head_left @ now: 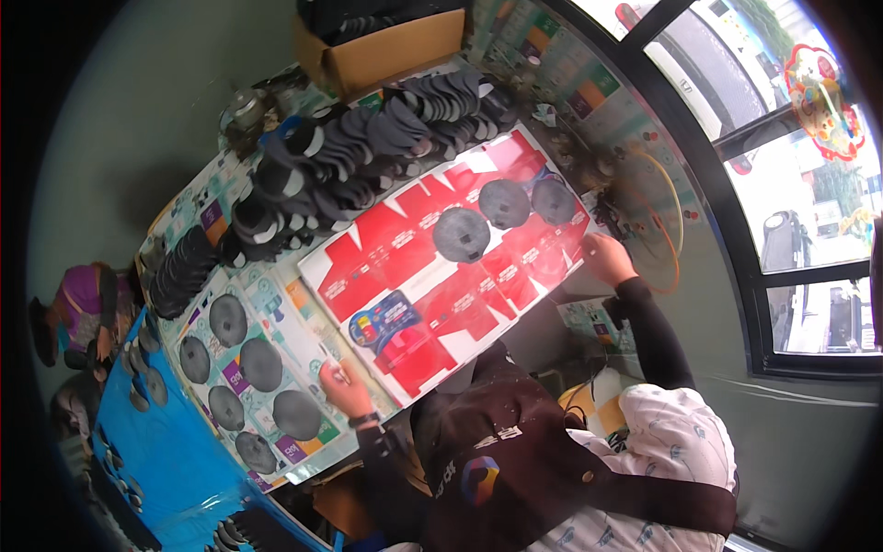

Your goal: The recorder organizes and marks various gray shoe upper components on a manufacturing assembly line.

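In the head view, a large red flattened carton sheet is seen lying slantwise across the counter. The sheet's near left edge is gripped by the left hand, its fingers closed on the cardboard. The far right corner of the sheet is touched by the right hand; whether that hand is clenched on the edge or only laid against it cannot be told. Three dark grey round discs are set in a row on the upper part of the red sheet. More such discs are laid on a pale printed sheet just left of the left hand. Beyond the red sheet, overlapping rows of dark discs are stacked, and a brown cardboard box is placed behind them.
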A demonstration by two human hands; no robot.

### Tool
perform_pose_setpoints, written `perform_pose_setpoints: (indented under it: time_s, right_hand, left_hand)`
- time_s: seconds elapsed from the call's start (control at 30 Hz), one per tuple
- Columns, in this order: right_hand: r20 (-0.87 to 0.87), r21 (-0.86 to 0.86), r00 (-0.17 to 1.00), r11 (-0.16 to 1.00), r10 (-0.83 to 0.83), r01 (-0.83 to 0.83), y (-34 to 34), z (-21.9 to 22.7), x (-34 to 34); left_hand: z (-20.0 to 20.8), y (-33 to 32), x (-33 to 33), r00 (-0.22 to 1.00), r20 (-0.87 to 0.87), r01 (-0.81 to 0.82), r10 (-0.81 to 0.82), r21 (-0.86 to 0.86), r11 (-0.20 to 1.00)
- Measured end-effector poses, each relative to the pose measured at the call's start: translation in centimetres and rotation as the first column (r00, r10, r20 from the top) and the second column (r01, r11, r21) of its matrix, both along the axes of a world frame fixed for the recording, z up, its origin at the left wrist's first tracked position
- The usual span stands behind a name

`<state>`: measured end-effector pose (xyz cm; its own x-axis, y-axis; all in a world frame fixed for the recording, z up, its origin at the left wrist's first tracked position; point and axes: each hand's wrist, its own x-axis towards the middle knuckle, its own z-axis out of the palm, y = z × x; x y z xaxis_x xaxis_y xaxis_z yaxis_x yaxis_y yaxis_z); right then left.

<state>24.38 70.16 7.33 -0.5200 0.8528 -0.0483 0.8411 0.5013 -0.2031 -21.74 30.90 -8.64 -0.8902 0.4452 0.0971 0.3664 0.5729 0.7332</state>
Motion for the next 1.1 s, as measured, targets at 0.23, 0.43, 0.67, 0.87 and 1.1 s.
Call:
perform_pose_setpoints:
  time_s: [0.23, 0.43, 0.67, 0.87, 1.1]
  right_hand:
    - [-0.262, -0.143, 0.965, 0.989, -0.004, -0.034, 12.3, -12.9, -5.1]
    - [-0.375, -0.192, 0.921, 0.981, -0.105, 0.034, 20.4, -16.2, -10.2]
    - [-0.285, -0.068, 0.937, 0.971, 0.202, -0.230, 22.7, -18.9, -13.1]
    - [-0.128, -0.122, 0.965, 0.962, 0.228, -0.243, 22.7, -18.2, -14.7]
    - [-0.026, -0.182, 0.965, 0.948, 0.260, -0.260, 23.4, -17.7, -15.3]
  left_hand:
    - [1.7, 24.9, 10.8, 0.950, -0.016, 0.302, -0.311, -0.194, 0.933]
    - [-0.6, 33.8, 12.0, 0.958, 0.077, 0.287, -0.277, -0.330, 0.899]
    - [-0.9, 37.4, 11.8, 0.949, -0.014, 0.262, -0.315, -0.519, 0.814]
    - [-2.1, 38.2, 12.0, 0.933, -0.049, 0.276, -0.355, -0.536, 0.798]
    - [-2.1, 39.4, 12.9, 0.927, -0.077, 0.262, -0.367, -0.567, 0.781]
